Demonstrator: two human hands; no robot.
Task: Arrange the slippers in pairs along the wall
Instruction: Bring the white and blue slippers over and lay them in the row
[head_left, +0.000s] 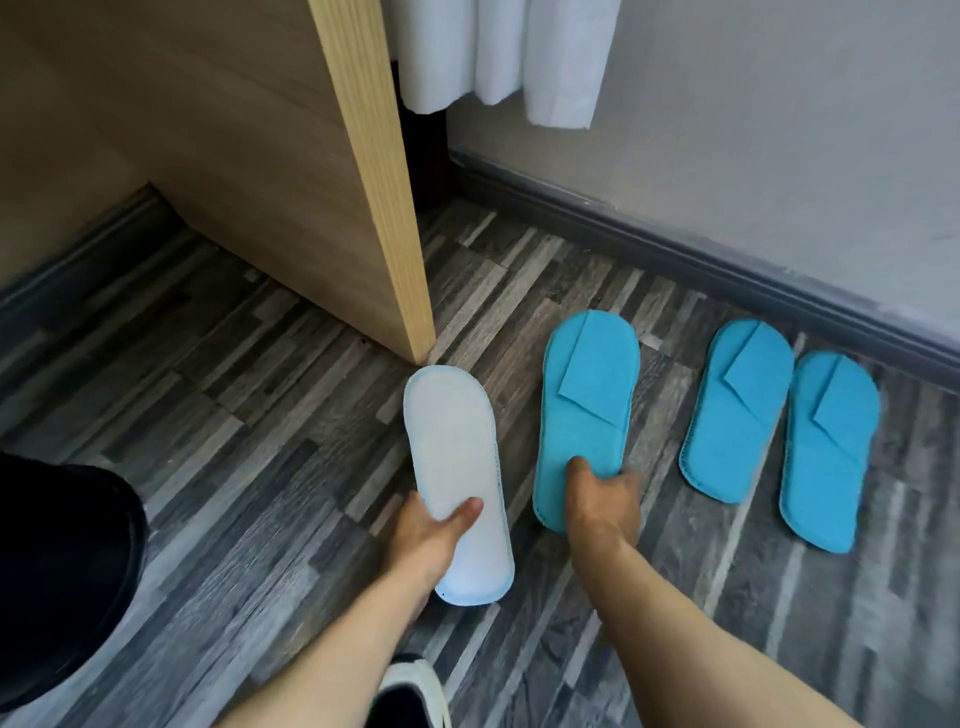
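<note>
One pair of blue slippers (779, 426) already lies side by side on the floor (260, 395), toes toward the wall (779, 130) and just short of the dark skirting board (727, 260). The second pair is the step in hand. The right hand (602, 499) grips the heel of a blue slipper (587, 400) lying upper side up, thumb on top and fingers curled under its edge. The left hand (436, 535) holds its mate (454, 467) sole up (so it shows pale), thumb pressed on the sole and the other fingers hidden beneath. It sits near the foot of the wooden panel (311, 182), apart from its partner. By my reckoning, the next move is to turn the pale one over, bring it just beside the right-hand slipper, and line both up with the finished pair.
</note>
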